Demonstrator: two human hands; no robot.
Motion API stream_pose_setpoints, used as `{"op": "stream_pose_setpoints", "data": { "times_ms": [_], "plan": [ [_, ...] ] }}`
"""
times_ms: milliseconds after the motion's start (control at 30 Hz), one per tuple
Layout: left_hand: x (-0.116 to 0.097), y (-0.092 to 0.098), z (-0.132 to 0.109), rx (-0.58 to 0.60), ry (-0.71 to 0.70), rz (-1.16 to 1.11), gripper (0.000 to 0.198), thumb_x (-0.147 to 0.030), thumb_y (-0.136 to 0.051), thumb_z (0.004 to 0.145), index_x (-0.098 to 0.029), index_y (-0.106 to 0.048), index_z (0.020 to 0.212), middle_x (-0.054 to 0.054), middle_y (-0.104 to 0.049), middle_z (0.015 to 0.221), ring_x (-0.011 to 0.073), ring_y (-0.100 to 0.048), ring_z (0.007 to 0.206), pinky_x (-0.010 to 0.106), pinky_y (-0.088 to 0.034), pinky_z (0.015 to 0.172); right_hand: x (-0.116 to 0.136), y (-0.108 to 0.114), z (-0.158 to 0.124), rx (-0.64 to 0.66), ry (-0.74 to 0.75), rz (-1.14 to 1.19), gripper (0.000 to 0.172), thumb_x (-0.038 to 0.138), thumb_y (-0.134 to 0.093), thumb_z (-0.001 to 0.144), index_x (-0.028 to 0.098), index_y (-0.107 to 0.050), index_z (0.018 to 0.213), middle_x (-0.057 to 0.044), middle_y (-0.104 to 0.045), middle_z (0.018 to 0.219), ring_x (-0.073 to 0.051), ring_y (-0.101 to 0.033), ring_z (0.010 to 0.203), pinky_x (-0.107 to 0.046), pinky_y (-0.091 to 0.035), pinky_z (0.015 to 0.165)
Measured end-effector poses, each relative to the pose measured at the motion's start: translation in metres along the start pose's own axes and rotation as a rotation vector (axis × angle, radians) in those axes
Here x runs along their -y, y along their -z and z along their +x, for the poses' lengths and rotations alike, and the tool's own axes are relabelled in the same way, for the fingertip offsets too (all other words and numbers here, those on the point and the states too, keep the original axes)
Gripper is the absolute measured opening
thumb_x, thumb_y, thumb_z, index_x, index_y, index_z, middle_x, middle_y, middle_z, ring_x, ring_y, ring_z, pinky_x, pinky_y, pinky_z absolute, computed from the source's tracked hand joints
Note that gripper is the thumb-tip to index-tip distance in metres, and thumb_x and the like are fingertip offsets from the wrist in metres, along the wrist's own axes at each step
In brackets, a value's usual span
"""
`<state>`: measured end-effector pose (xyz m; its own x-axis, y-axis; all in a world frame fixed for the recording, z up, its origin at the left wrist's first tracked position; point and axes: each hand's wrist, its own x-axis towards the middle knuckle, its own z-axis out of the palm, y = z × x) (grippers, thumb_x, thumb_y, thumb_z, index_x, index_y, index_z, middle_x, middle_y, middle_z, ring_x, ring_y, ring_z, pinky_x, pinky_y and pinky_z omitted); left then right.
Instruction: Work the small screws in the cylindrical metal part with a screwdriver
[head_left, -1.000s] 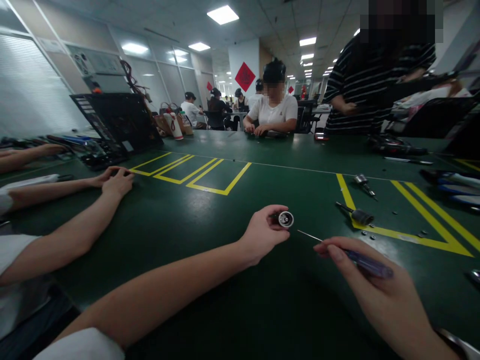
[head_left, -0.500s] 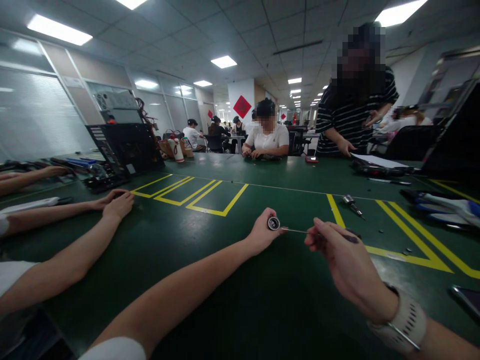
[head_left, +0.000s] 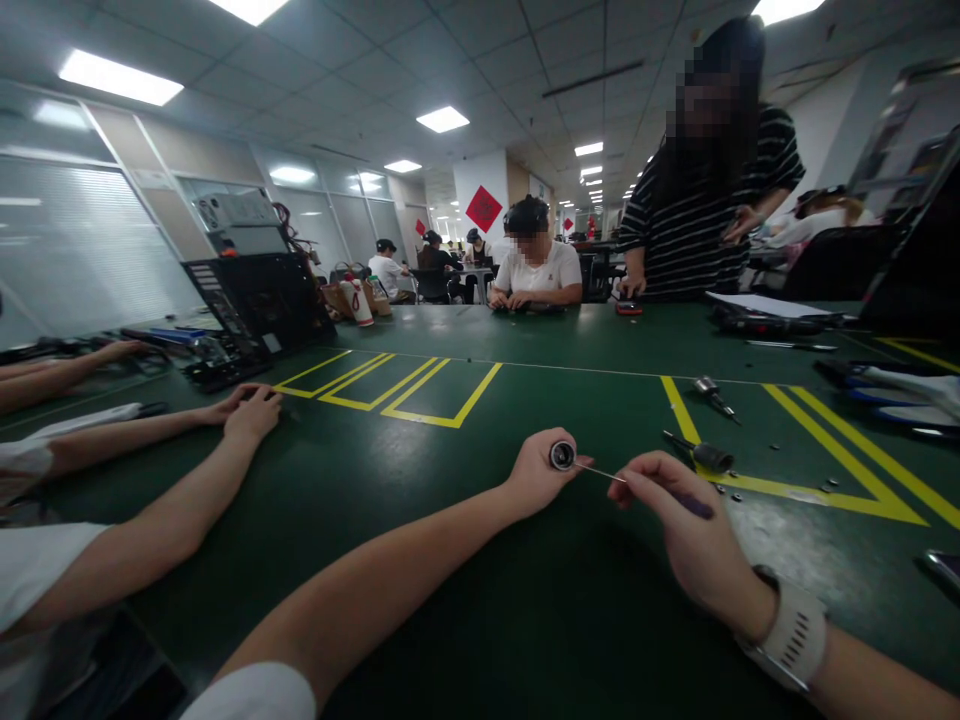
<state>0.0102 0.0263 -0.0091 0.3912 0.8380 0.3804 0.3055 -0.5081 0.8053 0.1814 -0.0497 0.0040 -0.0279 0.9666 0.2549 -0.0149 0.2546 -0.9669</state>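
Note:
My left hand (head_left: 536, 475) is closed around a small round metal cylinder (head_left: 562, 456), whose open, ringed end faces me. In my right hand (head_left: 686, 515) is a thin screwdriver (head_left: 602, 474). Its slim shaft reaches the fingertips of my left hand beside the cylinder, while a dark purple handle lies against my palm. Whether the tip touches the cylinder I cannot tell. Just beyond my right hand lies a dark cylindrical part with a shaft (head_left: 709, 456). A silvery metal part with a pointed end (head_left: 714, 395) rests farther back, and several tiny dark pieces (head_left: 736, 497) are scattered nearby.
Yellow tape outlines (head_left: 457, 420) mark the green table (head_left: 420, 470). At the left, a co-worker's hands (head_left: 251, 405) rest on it near a black computer case (head_left: 259, 295). Blue-and-white tools (head_left: 900, 395) lie at the right. A person in stripes (head_left: 709, 220) stands opposite.
The screwdriver shaft has gone from nearly level to sloping down toward my right hand. The dark cylindrical part behind that hand now shows. The standing person's hand has moved to a red object.

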Motion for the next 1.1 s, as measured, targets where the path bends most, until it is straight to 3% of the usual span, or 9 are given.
{"op": "stream_pose_setpoints", "data": {
  "times_ms": [233, 400, 567, 700, 833, 900, 1100],
  "plan": [
    [-0.006, -0.001, -0.003, -0.067, -0.064, 0.333, 0.025, -0.037, -0.059, 0.077, -0.016, -0.052, 0.065, -0.002, -0.052, 0.064, 0.0115, -0.048, 0.063, 0.026, -0.038, 0.066, 0.005, -0.006, -0.011, 0.060, 0.216, -0.421, 0.018, 0.032, -0.049, 0.085, 0.019, -0.060, 0.082, -0.003, -0.064, 0.076, -0.018, -0.061, 0.071, -0.031, -0.048, 0.061],
    [-0.004, -0.003, -0.002, -0.007, -0.123, 0.376, 0.023, -0.034, -0.058, 0.078, -0.017, -0.052, 0.063, -0.002, -0.054, 0.064, 0.0118, -0.049, 0.063, 0.026, -0.037, 0.067, 0.005, -0.008, -0.011, 0.108, 0.380, -0.565, 0.010, 0.024, -0.050, 0.085, 0.020, -0.058, 0.083, -0.004, -0.062, 0.079, -0.017, -0.058, 0.073, -0.032, -0.047, 0.065],
    [-0.005, -0.002, -0.002, 0.062, -0.141, 0.394, 0.017, -0.030, -0.058, 0.077, -0.017, -0.052, 0.066, -0.002, -0.055, 0.067, 0.0121, -0.051, 0.065, 0.027, -0.036, 0.071, 0.009, -0.006, -0.006, 0.102, 0.195, -0.472, 0.016, 0.030, -0.051, 0.084, 0.019, -0.059, 0.076, -0.003, -0.061, 0.073, -0.018, -0.058, 0.068, -0.033, -0.045, 0.062],
    [-0.006, -0.001, -0.002, 0.104, -0.097, 0.401, 0.013, -0.028, -0.057, 0.076, -0.017, -0.053, 0.069, -0.001, -0.057, 0.070, 0.0134, -0.051, 0.069, 0.028, -0.037, 0.073, 0.005, -0.002, 0.002, 0.014, -0.017, -0.072, 0.020, 0.033, -0.056, 0.081, 0.018, -0.061, 0.070, -0.002, -0.063, 0.069, -0.018, -0.059, 0.068, -0.033, -0.046, 0.065],
    [-0.005, 0.000, -0.002, 0.111, -0.106, 0.355, 0.011, -0.026, -0.058, 0.074, -0.017, -0.054, 0.070, -0.001, -0.057, 0.073, 0.0132, -0.051, 0.070, 0.028, -0.037, 0.073, -0.001, -0.002, 0.004, -0.030, -0.119, 0.193, 0.017, 0.032, -0.059, 0.078, 0.017, -0.062, 0.071, -0.003, -0.063, 0.070, -0.018, -0.059, 0.068, -0.033, -0.047, 0.065],
    [-0.004, -0.001, -0.001, 0.101, -0.126, 0.347, 0.012, -0.027, -0.057, 0.075, -0.017, -0.053, 0.070, -0.001, -0.057, 0.072, 0.0131, -0.051, 0.069, 0.027, -0.037, 0.072, -0.001, -0.003, 0.002, -0.045, -0.092, 0.137, 0.017, 0.033, -0.059, 0.079, 0.017, -0.062, 0.072, -0.003, -0.063, 0.070, -0.018, -0.059, 0.069, -0.033, -0.048, 0.065],
    [-0.003, -0.003, -0.001, 0.101, -0.120, 0.453, 0.017, -0.030, -0.056, 0.077, -0.017, -0.052, 0.067, -0.001, -0.056, 0.068, 0.0132, -0.052, 0.067, 0.028, -0.035, 0.069, 0.012, -0.007, -0.007, 0.053, 0.114, -0.420, 0.018, 0.033, -0.053, 0.082, 0.020, -0.060, 0.072, -0.001, -0.059, 0.068, -0.017, -0.055, 0.063, -0.030, -0.042, 0.056]
  ]
}}
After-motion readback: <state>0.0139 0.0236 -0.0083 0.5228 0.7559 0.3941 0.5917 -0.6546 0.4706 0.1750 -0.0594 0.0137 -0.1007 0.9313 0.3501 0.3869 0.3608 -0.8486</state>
